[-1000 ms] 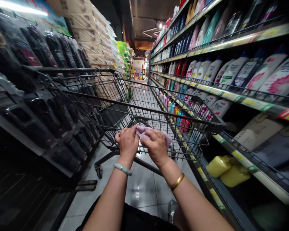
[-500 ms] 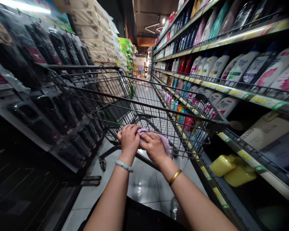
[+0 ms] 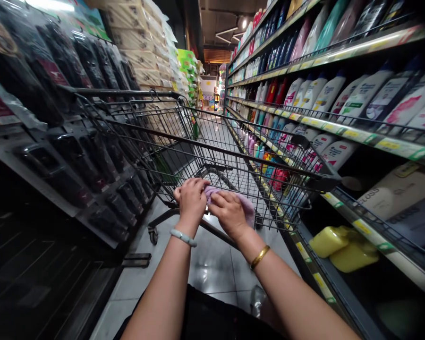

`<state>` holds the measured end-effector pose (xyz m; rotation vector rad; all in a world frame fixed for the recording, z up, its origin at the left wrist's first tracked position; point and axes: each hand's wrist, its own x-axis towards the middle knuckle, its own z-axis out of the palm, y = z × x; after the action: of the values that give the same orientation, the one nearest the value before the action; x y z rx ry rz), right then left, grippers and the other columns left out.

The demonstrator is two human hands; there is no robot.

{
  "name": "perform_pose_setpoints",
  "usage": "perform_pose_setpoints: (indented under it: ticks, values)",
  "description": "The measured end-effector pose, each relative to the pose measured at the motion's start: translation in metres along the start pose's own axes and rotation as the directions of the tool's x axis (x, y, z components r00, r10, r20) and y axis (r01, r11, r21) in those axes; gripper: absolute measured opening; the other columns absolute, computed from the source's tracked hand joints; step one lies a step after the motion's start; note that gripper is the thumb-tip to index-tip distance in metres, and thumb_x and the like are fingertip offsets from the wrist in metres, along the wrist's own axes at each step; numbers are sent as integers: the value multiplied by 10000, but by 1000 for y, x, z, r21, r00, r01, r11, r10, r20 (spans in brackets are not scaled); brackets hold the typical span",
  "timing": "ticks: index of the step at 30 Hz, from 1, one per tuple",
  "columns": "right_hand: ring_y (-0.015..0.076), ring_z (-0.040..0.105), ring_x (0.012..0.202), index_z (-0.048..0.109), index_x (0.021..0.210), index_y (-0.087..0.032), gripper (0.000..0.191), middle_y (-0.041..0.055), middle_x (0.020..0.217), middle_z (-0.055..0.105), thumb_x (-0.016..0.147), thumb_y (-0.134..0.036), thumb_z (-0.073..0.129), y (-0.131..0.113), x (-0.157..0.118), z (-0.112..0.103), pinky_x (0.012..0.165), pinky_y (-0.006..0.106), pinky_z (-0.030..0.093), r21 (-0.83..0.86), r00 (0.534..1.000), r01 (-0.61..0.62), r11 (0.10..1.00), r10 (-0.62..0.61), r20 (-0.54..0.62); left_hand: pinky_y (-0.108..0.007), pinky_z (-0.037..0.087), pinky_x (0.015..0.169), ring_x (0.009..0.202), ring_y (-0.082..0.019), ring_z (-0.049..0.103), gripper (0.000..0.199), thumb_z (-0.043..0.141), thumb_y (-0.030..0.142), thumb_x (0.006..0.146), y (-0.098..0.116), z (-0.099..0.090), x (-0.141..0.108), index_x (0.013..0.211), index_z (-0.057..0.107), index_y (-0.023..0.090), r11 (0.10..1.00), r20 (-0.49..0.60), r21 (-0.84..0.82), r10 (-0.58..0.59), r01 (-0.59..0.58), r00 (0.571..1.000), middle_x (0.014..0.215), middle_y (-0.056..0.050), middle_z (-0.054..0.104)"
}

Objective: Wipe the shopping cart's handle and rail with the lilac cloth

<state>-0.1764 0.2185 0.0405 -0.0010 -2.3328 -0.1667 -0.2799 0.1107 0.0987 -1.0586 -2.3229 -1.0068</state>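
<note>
A dark wire shopping cart (image 3: 212,150) stands across the aisle in front of me, its side facing me. My left hand (image 3: 191,198) is closed at the lower edge of the basket, fingers curled over the wire, its fingertips partly hidden. Just right of it, my right hand (image 3: 228,212) presses a light purple cloth (image 3: 248,208) against the same lower part of the basket. The cloth bunches under the right fingers, and one end reaches up to the left hand. I see nothing lying in the basket.
Shelves (image 3: 375,134) of shampoo bottles line the right side, with yellow containers (image 3: 329,241) low down. Packaged dark goods (image 3: 71,156) hang on the left, before stacked wrapped packs (image 3: 141,52). Grey floor tiles (image 3: 212,269) lie beneath the cart.
My right hand has moved slightly to the right, and more of the cloth shows beyond it. My left hand stays at the basket edge. The view has shifted a little.
</note>
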Motion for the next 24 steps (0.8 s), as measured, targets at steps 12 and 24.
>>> perform_pose_setpoints:
  ticks: [12,24]
  values:
    - [214,530,1179,751,913,-279,100,5,1208,697,933,-286,653,10,-10,0,1001,385,380,-12,996,-72,997,72,45,-568,164,1193,1455,-255,365,447,506,137,849,6,18,-8,1225,655,329,997,0,40,-69,68,998,1479,-29,539]
    - [231,487,1204,740,951,-317,131,-14,1235,676,957,-315,609,16,-9,-11,1004,407,373,-18,979,-156,988,157,128,-496,136,1244,1427,-220,409,447,482,166,893,8,24,-9,1317,584,265,998,-176,-11,-58,57,983,1475,-65,537]
